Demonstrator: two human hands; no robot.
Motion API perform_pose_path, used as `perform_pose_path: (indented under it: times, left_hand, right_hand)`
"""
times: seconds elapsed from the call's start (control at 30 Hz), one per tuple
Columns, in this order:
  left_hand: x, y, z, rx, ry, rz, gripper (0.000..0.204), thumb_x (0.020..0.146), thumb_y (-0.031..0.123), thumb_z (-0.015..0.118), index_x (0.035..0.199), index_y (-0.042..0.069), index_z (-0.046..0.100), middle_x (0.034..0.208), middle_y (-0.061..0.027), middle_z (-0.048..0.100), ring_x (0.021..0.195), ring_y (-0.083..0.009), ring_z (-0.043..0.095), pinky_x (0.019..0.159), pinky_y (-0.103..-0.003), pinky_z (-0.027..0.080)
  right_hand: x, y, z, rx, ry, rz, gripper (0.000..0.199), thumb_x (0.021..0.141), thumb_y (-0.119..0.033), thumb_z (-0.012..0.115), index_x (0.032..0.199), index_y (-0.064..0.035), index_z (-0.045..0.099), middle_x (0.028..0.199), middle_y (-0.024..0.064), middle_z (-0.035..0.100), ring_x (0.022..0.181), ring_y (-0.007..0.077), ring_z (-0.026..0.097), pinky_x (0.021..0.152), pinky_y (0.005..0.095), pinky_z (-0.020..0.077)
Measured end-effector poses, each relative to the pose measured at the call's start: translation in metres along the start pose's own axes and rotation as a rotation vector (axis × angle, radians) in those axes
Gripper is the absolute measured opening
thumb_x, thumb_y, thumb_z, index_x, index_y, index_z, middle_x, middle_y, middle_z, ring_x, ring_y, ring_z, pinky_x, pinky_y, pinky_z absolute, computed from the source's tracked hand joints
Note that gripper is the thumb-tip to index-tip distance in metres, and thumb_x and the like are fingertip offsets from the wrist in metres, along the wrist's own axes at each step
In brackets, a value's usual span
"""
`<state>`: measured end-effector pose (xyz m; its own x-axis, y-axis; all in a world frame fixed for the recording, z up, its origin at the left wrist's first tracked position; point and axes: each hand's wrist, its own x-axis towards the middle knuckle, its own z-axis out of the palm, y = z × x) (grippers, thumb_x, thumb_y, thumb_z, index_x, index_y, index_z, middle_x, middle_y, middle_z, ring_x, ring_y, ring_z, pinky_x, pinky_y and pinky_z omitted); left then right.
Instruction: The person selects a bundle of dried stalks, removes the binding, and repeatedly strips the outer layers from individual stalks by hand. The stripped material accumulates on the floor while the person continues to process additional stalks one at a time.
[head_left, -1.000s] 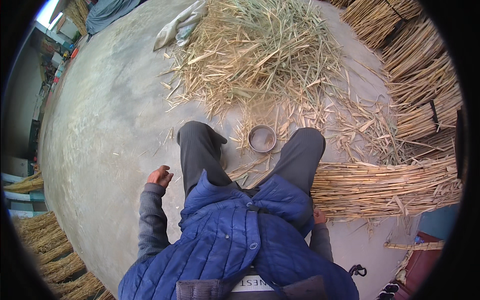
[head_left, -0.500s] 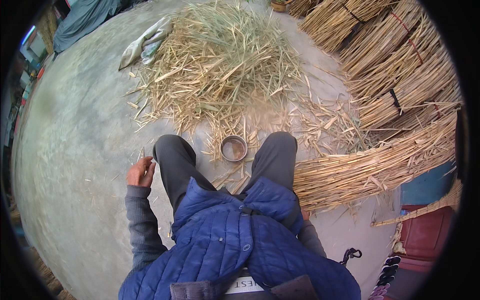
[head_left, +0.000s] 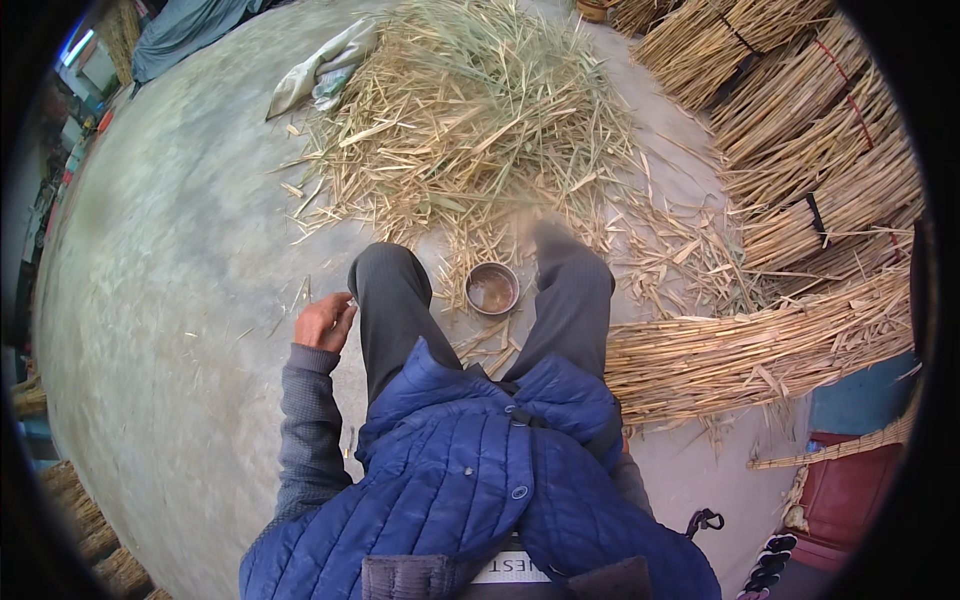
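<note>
Nearest the camera is the person's blue quilted jacket (head_left: 480, 490), filling the bottom of the view, with grey trouser legs (head_left: 390, 300) stretching out ahead on the concrete floor (head_left: 170, 260).

The left hand (head_left: 322, 322) sits just beside the left knee, fingers curled in loosely. It looks pinched on a thin sliver of straw, but it's too small to be sure, so can't really tell what it has, if anything. The right hand isn't in view at all, it's tucked behind the jacket on the right side.

Between the knees, a small round metal bowl (head_left: 493, 288) stands on the floor with brownish stuff inside, loose scraps of straw lying around it.

Right of the right leg lies a long bundle of reeds (head_left: 760, 345), close enough to reach. Further out ahead is the big loose heap of straw and leaves (head_left: 470, 120), and off to the right the tied reed bundles (head_left: 830, 170) are stacked well apart from the person. A crumpled grey sack (head_left: 320, 70) lies at the far left edge of the heap.

For doing this bit well, I'd guess: keep the pinch light so the thin piece doesn't snap, work close to the knee, and watch the bowl, since a stray knee would tip it.
</note>
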<state>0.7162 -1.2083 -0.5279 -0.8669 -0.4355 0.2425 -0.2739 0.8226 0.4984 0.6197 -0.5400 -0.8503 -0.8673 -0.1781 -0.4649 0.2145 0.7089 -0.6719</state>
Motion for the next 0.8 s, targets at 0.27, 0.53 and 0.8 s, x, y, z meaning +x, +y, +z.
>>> perform_pose_path:
  times: [0.27,0.53,0.8]
  left_hand:
    - [-0.010,0.013,-0.006,0.078,-0.044,0.018,0.020,0.084,0.017,0.069,0.100,0.004,0.067,0.085,-0.0152,0.071,0.076,-0.0331,0.069,0.067,-0.039,0.054]
    - [0.002,0.058,-0.026,0.214,-0.031,0.068,0.014,0.084,0.012,0.071,0.093,0.002,0.068,0.089,-0.0124,0.071,0.074,-0.0297,0.068,0.066,-0.037,0.054]
    - [0.011,0.066,-0.013,0.234,-0.106,0.107,0.011,0.083,0.012,0.070,0.087,0.002,0.066,0.089,-0.0120,0.071,0.076,-0.0306,0.068,0.068,-0.037,0.054]
  right_hand:
    - [0.027,0.032,0.019,0.003,-0.026,-0.019,0.040,0.082,-0.037,0.071,0.104,-0.0039,0.070,0.094,0.0123,0.072,0.091,0.0262,0.068,0.079,0.0386,0.0523]
    - [0.026,0.049,0.024,-0.093,-0.063,-0.047,0.040,0.081,-0.037,0.071,0.102,-0.0030,0.071,0.096,0.0167,0.072,0.094,0.0303,0.069,0.082,0.0405,0.0526]
    - [0.019,0.037,0.013,0.322,-0.016,0.075,0.031,0.082,-0.033,0.068,0.090,-0.0034,0.072,0.092,0.0188,0.072,0.088,0.0329,0.070,0.076,0.0400,0.0537]
